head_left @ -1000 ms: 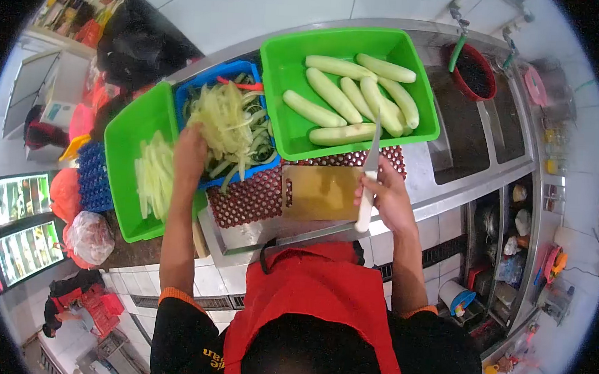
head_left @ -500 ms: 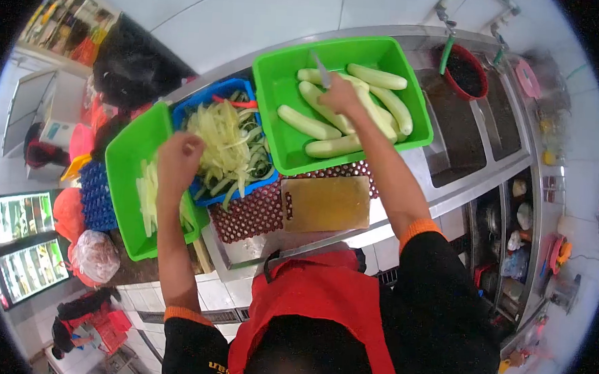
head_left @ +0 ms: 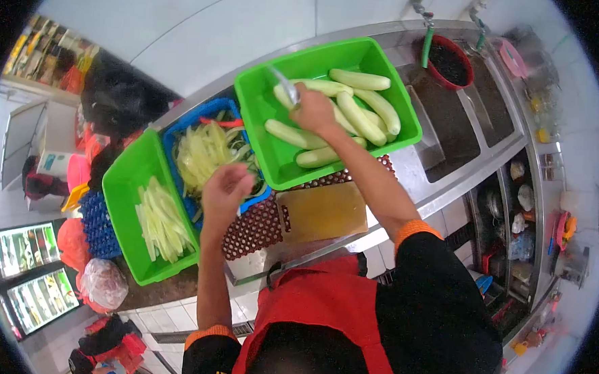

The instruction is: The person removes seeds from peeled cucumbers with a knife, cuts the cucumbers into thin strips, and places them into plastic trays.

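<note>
My right hand [head_left: 315, 112] is closed around the handle of a knife [head_left: 286, 87], its blade pointing up and left over the large green tub [head_left: 257, 161]. Several peeled, pale green cucumbers [head_left: 360, 119] lie in that tub beneath the hand. My left hand [head_left: 227, 190] hovers near the lower right side of the blue basket [head_left: 264, 187], fingers loosely bent and slightly blurred, with nothing visible in them. Pale strips of peel [head_left: 206, 152] fill the basket, and a red-handled tool [head_left: 230, 123] rests at its back edge.
A second green tub [head_left: 119, 198] at the left holds pale cut strips [head_left: 161, 222]. In front of me a cutting board [head_left: 322, 212] lies on a dark red perforated mat [head_left: 251, 228]. The sink [head_left: 444, 144] is at the right, with a red bowl [head_left: 449, 63] behind it.
My left hand has moved right and down, from between the green tub and basket to the basket's near right side. My right hand has shifted left with the knife. The view has turned slightly.
</note>
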`<state>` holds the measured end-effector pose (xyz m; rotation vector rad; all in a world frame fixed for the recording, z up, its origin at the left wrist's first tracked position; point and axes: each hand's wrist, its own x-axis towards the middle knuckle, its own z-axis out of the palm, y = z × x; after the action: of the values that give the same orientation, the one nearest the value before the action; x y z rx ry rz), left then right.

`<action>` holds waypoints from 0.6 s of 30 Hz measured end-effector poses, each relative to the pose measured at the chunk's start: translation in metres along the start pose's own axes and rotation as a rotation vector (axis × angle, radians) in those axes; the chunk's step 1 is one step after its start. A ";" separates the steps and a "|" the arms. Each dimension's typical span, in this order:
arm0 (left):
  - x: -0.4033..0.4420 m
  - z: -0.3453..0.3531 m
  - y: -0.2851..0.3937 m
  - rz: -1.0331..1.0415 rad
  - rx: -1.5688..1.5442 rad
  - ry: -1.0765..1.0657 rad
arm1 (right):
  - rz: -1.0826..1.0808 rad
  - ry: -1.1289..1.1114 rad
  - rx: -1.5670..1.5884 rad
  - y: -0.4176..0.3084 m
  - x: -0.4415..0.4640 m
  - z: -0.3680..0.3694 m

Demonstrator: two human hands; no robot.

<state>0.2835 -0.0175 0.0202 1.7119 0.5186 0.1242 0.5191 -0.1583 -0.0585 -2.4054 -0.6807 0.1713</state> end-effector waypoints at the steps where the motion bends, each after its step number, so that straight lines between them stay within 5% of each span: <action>1: 0.006 0.009 -0.001 0.046 -0.098 -0.024 | -0.014 -0.012 0.009 -0.008 -0.002 -0.013; 7: 0.050 0.077 0.048 0.388 0.068 0.085 | -0.100 0.147 0.322 -0.097 -0.038 -0.119; 9: 0.052 0.077 0.056 0.430 -0.009 0.055 | 0.035 -0.053 0.495 -0.120 -0.064 -0.148; 12: 0.024 0.066 0.046 0.094 -0.733 -0.341 | 0.245 -0.302 0.927 -0.103 -0.106 -0.183; 16: -0.013 0.066 0.029 -0.031 -0.918 -0.378 | 0.194 -0.248 1.185 -0.067 -0.179 -0.161; 18: -0.018 0.070 0.013 0.035 -0.731 -0.374 | 0.432 -0.111 1.199 -0.069 -0.220 -0.153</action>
<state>0.2965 -0.0900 0.0215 0.9923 0.1285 0.0103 0.3436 -0.3059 0.0954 -1.3309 -0.0065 0.6746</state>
